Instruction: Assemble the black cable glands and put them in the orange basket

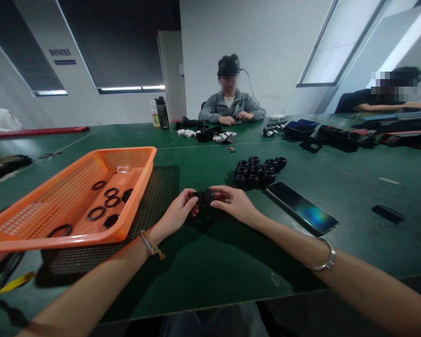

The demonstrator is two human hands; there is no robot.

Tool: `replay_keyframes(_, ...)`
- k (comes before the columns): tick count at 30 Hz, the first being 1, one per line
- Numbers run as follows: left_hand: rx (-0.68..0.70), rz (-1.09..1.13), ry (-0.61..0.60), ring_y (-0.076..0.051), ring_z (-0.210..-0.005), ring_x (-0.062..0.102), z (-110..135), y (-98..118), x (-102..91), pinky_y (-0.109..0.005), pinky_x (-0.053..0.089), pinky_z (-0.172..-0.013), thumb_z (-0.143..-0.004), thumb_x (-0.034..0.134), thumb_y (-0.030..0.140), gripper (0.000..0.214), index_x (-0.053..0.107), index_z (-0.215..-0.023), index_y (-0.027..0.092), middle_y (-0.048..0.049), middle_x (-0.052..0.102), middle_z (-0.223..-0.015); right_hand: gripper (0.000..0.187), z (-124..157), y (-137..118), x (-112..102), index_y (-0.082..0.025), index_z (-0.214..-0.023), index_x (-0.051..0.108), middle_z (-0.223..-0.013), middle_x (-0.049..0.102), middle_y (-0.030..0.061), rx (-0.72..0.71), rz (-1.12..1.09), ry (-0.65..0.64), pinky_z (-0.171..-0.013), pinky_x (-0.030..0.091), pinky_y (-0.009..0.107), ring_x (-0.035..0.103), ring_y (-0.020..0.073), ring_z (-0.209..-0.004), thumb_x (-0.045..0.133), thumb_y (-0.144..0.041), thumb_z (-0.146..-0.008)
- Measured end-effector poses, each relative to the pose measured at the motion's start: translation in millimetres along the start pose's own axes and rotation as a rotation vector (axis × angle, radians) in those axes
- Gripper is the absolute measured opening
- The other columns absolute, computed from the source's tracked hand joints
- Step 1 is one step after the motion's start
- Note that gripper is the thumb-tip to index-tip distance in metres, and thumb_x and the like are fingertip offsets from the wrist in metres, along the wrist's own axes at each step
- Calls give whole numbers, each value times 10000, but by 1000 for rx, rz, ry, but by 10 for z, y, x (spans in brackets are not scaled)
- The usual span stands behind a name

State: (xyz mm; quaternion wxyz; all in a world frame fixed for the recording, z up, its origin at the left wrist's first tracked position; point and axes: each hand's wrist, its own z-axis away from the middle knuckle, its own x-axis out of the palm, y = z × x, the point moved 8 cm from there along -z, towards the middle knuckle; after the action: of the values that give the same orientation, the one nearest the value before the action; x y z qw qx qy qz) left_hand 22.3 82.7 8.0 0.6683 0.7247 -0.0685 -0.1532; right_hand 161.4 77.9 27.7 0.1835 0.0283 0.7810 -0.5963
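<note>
Between my two hands, just above the green table (210, 281), is a black ribbed cylindrical part (205, 197); its exact kind I cannot make out. My left hand (182, 208) pinches its left end with thumb and fingers. On the other end, the thumb and fingers of my right hand (236, 203) close around it. Beyond my right hand stands a cluster of several similar black round parts (254, 171) with open tops. To the left, an orange perforated basket (142, 187) holds several loose black rings (96, 213) and a few darker black pieces by its right wall.
A smartphone (301, 208) lies right of my right hand, with a small black object (388, 214) farther right. Across the table sits a person (231, 103) near white and black items (206, 133). Two bottles (162, 113) stand at the back. Another person (389, 96) is far right.
</note>
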Motion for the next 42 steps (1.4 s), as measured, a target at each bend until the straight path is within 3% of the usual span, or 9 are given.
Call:
replay_keyframes(3,-5,38,-7,-91,-529,518,-11,-24,9,-221,411,-532,-788,490,252,123,463,-871,166,63,517,-576,410,2,0,-20,-162,-1022,622,-777,689,29,-24,-13,27,-738,534,335,659,177,-746,699,-243,-628)
replay_keyframes(9,-21,112,-11,-87,-510,517,-40,-69,6,-222,405,-518,-766,532,335,207,448,-850,166,62,525,-562,479,-8,6,9,-157,-1069,628,-823,701,40,-50,-48,-47,-799,524,359,663,175,-758,707,-191,-598)
replay_keyframes(17,-24,103,-18,-85,-519,521,-8,-36,11,-225,411,-528,-770,534,323,201,458,-860,161,59,531,-566,373,16,-82,-51,-187,-995,675,-950,674,57,-161,86,37,-799,528,351,641,176,-836,694,-162,-624)
replay_keyframes(28,-4,59,-4,-92,-550,520,17,4,-3,-230,421,-551,-771,515,271,164,455,-876,159,59,521,-584,279,16,-75,-5,-155,-956,682,-929,700,82,-108,128,-5,-802,519,368,658,202,-826,664,-227,-687)
replay_keyframes(33,-4,64,-2,-94,-549,526,8,-10,1,-234,421,-553,-774,519,280,175,455,-884,161,57,529,-589,460,19,-56,-2,-171,-1124,578,-855,697,45,-67,66,8,-787,523,349,656,177,-811,668,-187,-673)
replay_keyframes(37,-19,105,-2,-91,-542,529,0,-27,5,-231,419,-545,-777,522,305,188,459,-877,159,57,533,-583,385,30,-83,-4,-187,-1060,617,-829,691,33,-96,83,-1,-792,523,356,653,169,-774,666,-224,-680)
replay_keyframes(42,-35,145,-10,-84,-518,528,-2,-43,14,-226,412,-532,-773,539,336,210,460,-856,160,59,537,-559,479,25,-66,-1,-182,-1107,618,-862,699,38,-124,58,-21,-779,535,361,656,169,-743,691,-191,-633)
